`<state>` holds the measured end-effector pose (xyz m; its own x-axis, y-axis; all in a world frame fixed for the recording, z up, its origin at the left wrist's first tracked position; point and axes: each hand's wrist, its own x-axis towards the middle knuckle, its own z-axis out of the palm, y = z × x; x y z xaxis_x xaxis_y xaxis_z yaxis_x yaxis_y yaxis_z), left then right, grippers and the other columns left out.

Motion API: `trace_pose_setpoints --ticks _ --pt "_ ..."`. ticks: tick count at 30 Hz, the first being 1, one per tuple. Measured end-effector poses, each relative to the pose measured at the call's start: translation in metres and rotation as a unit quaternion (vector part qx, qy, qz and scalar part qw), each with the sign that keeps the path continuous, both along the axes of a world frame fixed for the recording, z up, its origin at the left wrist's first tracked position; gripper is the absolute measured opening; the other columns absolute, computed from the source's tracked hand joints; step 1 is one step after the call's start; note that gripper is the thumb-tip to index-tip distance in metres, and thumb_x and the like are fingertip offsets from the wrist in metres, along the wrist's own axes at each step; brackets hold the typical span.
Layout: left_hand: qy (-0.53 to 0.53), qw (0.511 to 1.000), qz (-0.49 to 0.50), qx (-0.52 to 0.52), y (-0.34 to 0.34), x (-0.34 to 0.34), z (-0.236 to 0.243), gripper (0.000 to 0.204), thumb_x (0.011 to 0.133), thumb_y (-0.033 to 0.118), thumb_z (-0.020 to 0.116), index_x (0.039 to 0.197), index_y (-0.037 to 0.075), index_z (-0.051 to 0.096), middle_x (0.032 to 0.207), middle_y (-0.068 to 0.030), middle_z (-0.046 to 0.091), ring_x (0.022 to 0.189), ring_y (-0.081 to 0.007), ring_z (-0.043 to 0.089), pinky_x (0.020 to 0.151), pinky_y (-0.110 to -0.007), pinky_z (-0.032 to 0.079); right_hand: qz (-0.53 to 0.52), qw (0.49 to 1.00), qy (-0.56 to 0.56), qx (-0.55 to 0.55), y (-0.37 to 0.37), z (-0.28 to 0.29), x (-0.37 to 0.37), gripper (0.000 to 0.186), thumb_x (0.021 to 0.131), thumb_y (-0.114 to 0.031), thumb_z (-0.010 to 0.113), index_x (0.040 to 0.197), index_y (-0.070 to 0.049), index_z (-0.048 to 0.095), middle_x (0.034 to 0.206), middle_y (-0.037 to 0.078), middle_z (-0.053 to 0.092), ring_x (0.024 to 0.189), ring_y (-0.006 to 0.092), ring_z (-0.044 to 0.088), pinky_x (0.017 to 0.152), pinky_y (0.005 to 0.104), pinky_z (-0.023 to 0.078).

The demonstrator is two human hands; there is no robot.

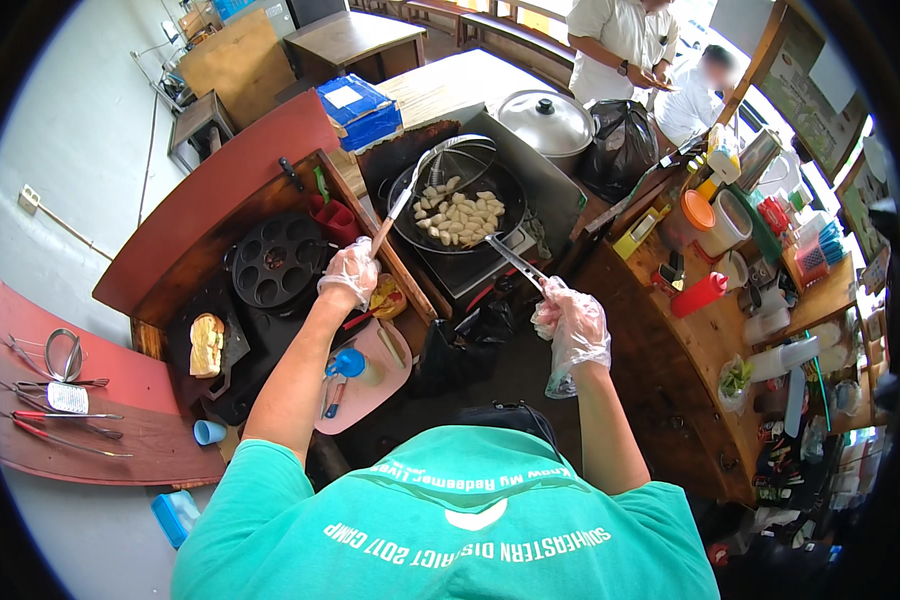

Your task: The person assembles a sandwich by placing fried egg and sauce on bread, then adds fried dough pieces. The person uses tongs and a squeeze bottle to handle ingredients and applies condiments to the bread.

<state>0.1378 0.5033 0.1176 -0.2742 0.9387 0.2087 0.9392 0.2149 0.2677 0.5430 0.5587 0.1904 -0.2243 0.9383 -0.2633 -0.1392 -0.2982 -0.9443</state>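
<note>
Our left hand (pixel 350 272) holds a wire skimmer (pixel 440 165), our right hand (pixel 573 325) metal tongs (pixel 515 262), over the round black pan (pixel 505 185) of pale dumplings (pixel 458 215).

blue box with white label (pixel 360 110) behind stove, yellow carton (pixel 638 232) right

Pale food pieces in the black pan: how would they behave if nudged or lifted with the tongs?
The pale pieces lie loose and separate, so they would likely scatter or slide when nudged. They look small and light. The right hand holds metal tongs; smooth tips may slip on them, and pinching hard might break them.
</note>
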Motion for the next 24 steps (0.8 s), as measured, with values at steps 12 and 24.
trace_pose_setpoints --ticks 12,24 --pt "-0.194 0.981 -0.016 -0.007 -0.013 0.037 0.052 0.025 0.086 0.018 0.065 0.103 0.001 0.071 0.094 -0.0237 0.072 0.091 -0.0444 0.069 0.082 -0.047 0.056 0.008 1.000 0.010 -0.006 0.002 -0.005 0.003 0.035 0.092 -0.028 0.070 0.071 -0.001 0.068 0.062 0.006 0.064 0.053 0.0128 0.056 0.052 0.0283 0.042" --pt "-0.126 0.989 -0.053 -0.052 -0.019 0.055 0.040 0.026 0.087 0.018 0.061 0.104 0.000 0.071 0.098 -0.0257 0.071 0.093 -0.0454 0.068 0.086 -0.048 0.055 0.002 1.000 0.017 0.015 0.000 -0.002 0.005 0.033 0.091 -0.027 0.069 0.071 0.000 0.068 0.062 0.007 0.065 0.055 0.0138 0.058 0.053 0.0284 0.046"
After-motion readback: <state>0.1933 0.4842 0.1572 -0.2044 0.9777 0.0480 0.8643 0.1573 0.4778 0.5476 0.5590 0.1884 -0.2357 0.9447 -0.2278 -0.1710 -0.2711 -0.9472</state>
